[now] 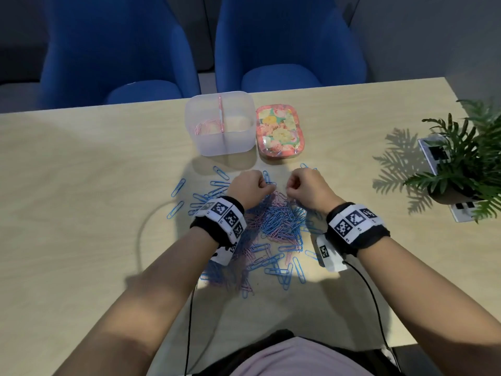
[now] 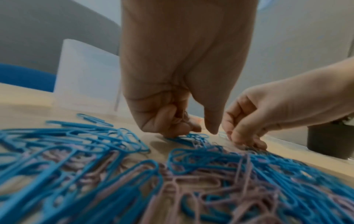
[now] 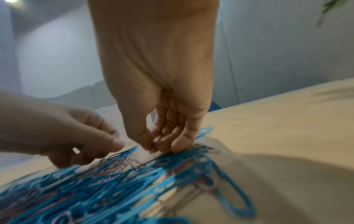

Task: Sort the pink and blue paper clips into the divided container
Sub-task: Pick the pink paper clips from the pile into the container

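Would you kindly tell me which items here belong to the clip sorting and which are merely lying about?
Part of the job:
- mixed pile of pink and blue paper clips
- divided container, pink clips in its left compartment
- left hand
- right hand

Lying about:
- floral tin
- potted plant
- blue chairs

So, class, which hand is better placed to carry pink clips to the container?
Probably left: the left hand seems to grip pink paper clips, nearer the translucent divided container's pink-holding left compartment.

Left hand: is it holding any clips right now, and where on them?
The left hand has pink clips bunched inside its curled fingers; where the grip sits on them cannot be told.
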Available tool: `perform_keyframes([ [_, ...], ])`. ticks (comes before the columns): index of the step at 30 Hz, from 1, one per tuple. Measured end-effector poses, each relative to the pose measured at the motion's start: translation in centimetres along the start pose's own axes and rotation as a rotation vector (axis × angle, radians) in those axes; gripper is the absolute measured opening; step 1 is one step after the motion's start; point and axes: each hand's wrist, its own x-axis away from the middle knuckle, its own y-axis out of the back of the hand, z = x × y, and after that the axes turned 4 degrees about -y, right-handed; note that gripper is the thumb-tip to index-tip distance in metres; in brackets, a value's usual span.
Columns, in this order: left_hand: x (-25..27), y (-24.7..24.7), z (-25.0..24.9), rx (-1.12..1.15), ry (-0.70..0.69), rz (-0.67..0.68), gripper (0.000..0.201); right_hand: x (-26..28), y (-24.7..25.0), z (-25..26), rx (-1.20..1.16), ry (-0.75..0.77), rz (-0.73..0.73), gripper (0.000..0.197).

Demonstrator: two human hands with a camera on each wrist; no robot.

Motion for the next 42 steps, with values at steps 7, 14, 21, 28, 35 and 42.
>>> perform_keyframes([
  [7, -0.4, -0.6, -0.1, -0.035, -0.012, -0.006, 0.022, 0.6, 0.3, -0.5, -0.841, -0.415, -0.054, 0.025],
  [14, -1.1, 2.7, 1.8, 0.321, 0.127, -0.063, 0.027, 1.3, -1.7, 0.3, -0.081, -0.159, -0.047, 0.025],
  [21, -0.6, 3.6, 3.8, 0.157, 0.083, -0.180, 0.019, 1.5, -2.6, 3.0, 0.059, -0.176, -0.119, 0.026],
  [28, 1.5, 2.1, 3.0, -0.063, -0.201, 0.090, 0.008, 1.8, -2.3, 4.2, 0.205, -0.173, 0.015, 0.015],
  [35, 2.1, 1.2, 2.5, -0.242, -0.313, 0.158, 0.016, 3.4, -2.1, 3.1, 0.424, -0.112, 0.044, 0.024],
  [42, 3.1, 0.8, 3.2, -0.146, -0.260, 0.105, 0.017, 3.7, -1.7, 0.9, 0.399, -0.048, -0.013, 0.013],
])
